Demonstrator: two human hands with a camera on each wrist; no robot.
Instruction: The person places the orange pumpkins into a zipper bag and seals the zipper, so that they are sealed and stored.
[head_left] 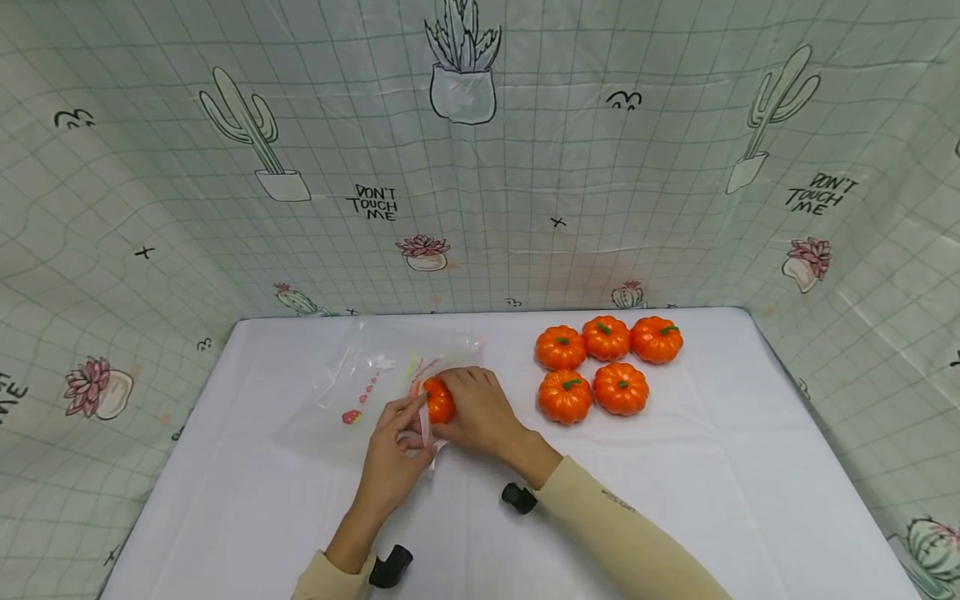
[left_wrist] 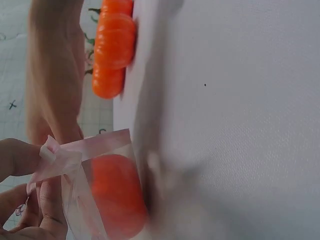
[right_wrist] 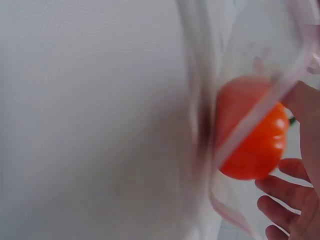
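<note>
A small glossy orange pumpkin (head_left: 441,402) with a green stem is at the mouth of a clear zip bag (head_left: 322,417) lying on the table. My left hand (head_left: 393,450) pinches the bag's pinkish edge. From the right, my right hand (head_left: 483,412) holds the pumpkin. In the right wrist view, the thumb and fingers are around the pumpkin (right_wrist: 267,145), and the bag's rim strip crosses in front of it. Through the clear film, the left wrist view shows the pumpkin (left_wrist: 117,195) behind the bag's edge (left_wrist: 107,144).
Several more orange pumpkins (head_left: 566,397) stand grouped on the white table (head_left: 675,500) right of my hands. Black wrist devices (head_left: 392,567) sit by both sleeves. A grid-patterned cloth (head_left: 525,158) with cactus drawings hangs behind the table and along its sides.
</note>
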